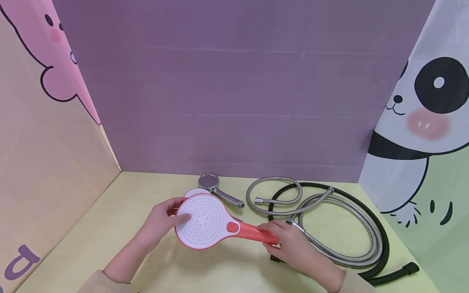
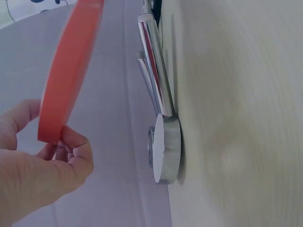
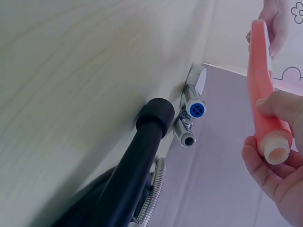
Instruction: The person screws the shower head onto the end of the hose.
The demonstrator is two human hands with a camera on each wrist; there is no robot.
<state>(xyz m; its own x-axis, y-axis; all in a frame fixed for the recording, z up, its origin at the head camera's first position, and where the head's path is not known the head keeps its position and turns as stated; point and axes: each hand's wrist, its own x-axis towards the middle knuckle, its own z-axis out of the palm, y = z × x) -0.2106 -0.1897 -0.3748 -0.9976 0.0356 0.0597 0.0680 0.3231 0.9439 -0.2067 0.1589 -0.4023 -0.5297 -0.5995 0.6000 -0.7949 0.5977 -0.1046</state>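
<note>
A red shower head with a white nozzle face is held up above the table, its face toward the head camera. My left hand pinches the rim of its round end, thumb on the white face. Around the lower handle curl the fingers of my right hand. In the right wrist view the handle's pale threaded end shows beside the right fingers, with no hose on it. Behind it lie a small chrome shower head and another with a white face, mostly hidden in the head view.
Coiled metal hoses and a black hose lie on the right of the pale wooden table. One end of the black hose rises near my right wrist. A purple backdrop and printed side panels enclose the table.
</note>
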